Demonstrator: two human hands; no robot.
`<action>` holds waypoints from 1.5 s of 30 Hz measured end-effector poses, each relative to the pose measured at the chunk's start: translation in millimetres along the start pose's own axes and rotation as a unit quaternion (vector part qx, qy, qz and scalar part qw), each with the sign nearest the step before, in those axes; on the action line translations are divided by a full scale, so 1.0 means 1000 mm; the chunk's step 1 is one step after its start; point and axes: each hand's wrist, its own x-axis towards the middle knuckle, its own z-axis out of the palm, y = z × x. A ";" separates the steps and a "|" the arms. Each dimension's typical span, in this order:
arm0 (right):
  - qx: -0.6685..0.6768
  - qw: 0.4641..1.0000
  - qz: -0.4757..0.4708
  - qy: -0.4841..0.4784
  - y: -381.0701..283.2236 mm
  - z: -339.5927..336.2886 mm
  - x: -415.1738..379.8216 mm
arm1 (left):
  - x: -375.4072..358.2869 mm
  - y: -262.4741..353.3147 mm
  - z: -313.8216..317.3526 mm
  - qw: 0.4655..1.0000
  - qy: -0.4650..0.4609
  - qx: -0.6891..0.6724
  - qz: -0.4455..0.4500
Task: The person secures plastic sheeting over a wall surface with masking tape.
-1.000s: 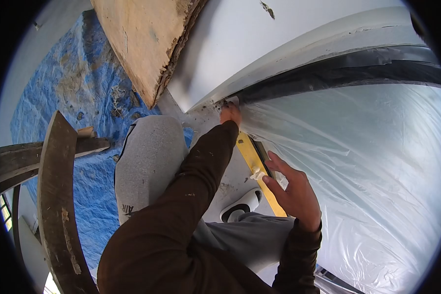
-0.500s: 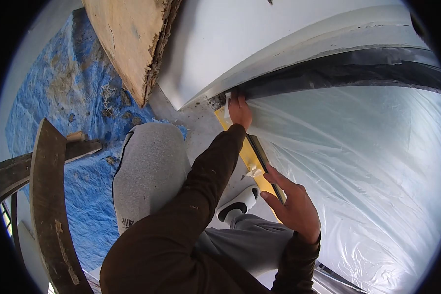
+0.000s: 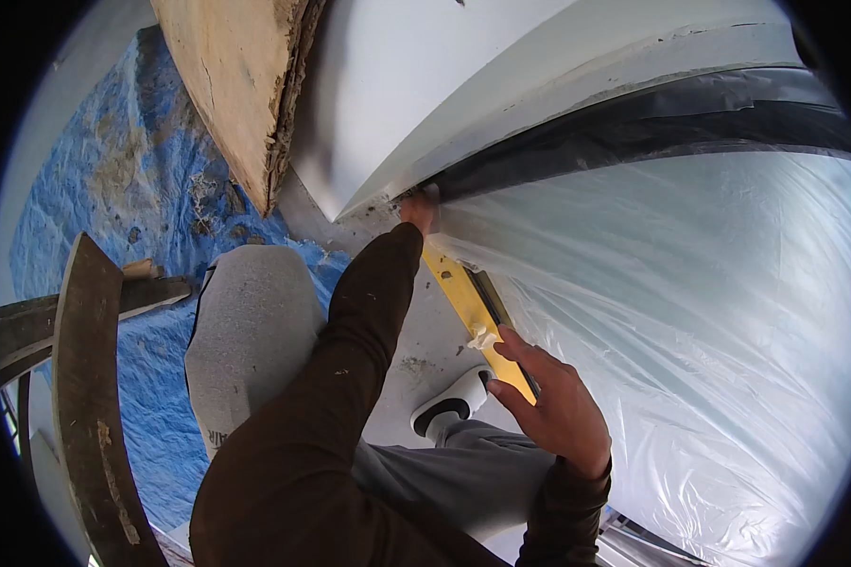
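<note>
My left hand (image 3: 420, 210) reaches to the far corner, where the black strip (image 3: 633, 146) along the wall meets the yellow strip (image 3: 465, 293). The edge of the clear plastic sheet (image 3: 671, 283) partly covers that hand, and its fingers are hidden. My right hand (image 3: 560, 408) is open, thumb and fingers apart, over the near part of the yellow strip and the sheet's edge. A crumpled white scrap (image 3: 483, 337) sits on the yellow strip, just beyond my right fingertips.
A blue tarp (image 3: 161, 397) with dirt on it covers the floor at left. Curved dark boards (image 3: 90, 378) stand there, and a worn wooden panel (image 3: 232, 85) leans near the white wall (image 3: 416, 85). My white shoe (image 3: 452, 397) is beside the yellow strip.
My left hand has moved left and slightly nearer, and the sheet's edge now lies over part of it. A white strip seen at its fingers is no longer visible. My right hand has barely shifted.
</note>
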 end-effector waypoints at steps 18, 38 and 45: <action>0.010 1.000 -0.011 -0.021 0.007 0.003 -0.004 | -0.004 0.068 -0.038 0.999 0.025 -0.012 0.017; -0.041 0.997 -0.018 -0.065 0.000 0.004 0.007 | -0.099 0.125 -0.050 0.844 0.341 -0.412 -0.026; -0.035 0.997 -0.009 -0.064 0.001 -0.001 0.003 | -0.074 0.115 -0.052 0.901 0.316 -0.297 0.011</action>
